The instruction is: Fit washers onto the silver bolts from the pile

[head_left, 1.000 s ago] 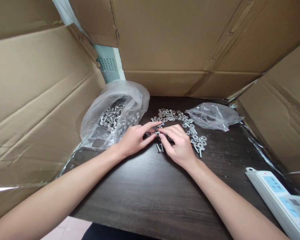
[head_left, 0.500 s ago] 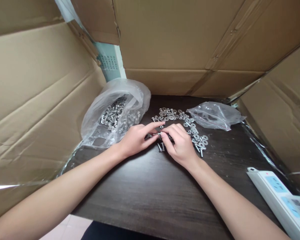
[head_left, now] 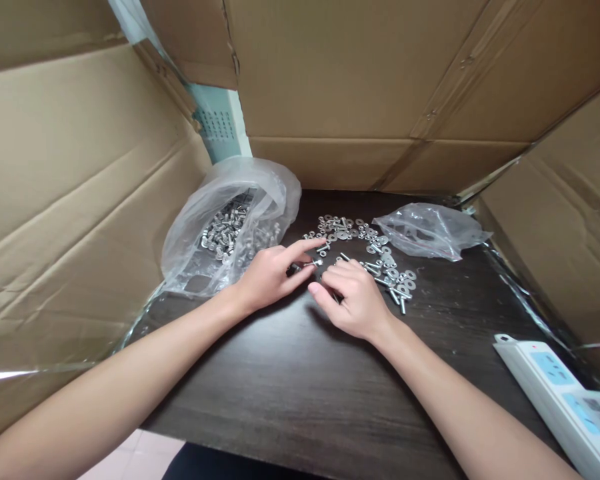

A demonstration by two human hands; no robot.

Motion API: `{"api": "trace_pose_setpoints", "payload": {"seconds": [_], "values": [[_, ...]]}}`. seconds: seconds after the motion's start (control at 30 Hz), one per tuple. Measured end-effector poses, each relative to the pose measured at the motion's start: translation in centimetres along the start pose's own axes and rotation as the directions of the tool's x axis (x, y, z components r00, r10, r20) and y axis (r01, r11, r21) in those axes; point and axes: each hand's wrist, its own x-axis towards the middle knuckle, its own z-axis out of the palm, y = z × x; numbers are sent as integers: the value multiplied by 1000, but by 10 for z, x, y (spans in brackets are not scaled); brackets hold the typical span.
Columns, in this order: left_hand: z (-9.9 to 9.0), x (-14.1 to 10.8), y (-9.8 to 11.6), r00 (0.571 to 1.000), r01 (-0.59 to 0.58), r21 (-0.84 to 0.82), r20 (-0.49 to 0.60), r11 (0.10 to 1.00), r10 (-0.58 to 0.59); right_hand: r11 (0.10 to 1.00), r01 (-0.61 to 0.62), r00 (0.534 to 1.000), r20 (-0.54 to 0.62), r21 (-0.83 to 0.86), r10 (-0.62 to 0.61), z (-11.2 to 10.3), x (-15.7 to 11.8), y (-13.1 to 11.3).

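Observation:
Between the thumb and fingers of my left hand [head_left: 275, 277], a bolt [head_left: 317, 263] lies pinched, its bright end pointing right with a small part on it. The index finger of that hand stretches out above the bolt. My right hand [head_left: 353, 297] is a little apart on the right, low over the table with its fingers curled inward. Something dark and metallic shows in the gap by its thumb, mostly hidden. Beyond both hands lies a loose spread of washers [head_left: 409, 285], nuts [head_left: 339, 259] and bolts [head_left: 403, 306].
A clear plastic bag [head_left: 280, 177] of bolts stands open at the left. Another thin plastic bag [head_left: 430, 230] lies at the back right. A white power strip [head_left: 540, 393] sits at the right edge of the dark table [head_left: 280, 387]. Cardboard walls [head_left: 330, 80] surround it.
My right hand has drawn away from the bolt in my left hand and curled its fingers. The loose bolts below the hands no longer show on the table. My left hand stays almost still.

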Motion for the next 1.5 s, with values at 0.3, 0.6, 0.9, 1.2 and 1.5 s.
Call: {"api": "trace_pose_setpoints", "payload": {"seconds": [0.3,0.6,0.9,1.2,1.5], "values": [[-1,1,1,999,-23,11,23,1000,22,987,-147,982,-112,65,154,-3,-1,4],[0,0,1,999,-22,31,39,999,21,979,-189,977,-81,73,195,-4,0,3],[1,0,2,999,-41,34,36,999,40,984,-166,986,-21,59,167,-3,-1,5],[1,-1,-1,998,-37,34,44,999,36,986,-135,990,60,96,129,-5,0,4],[3,-1,0,996,-67,33,63,997,65,971,-217,976,29,97,216,-5,1,4]]}}
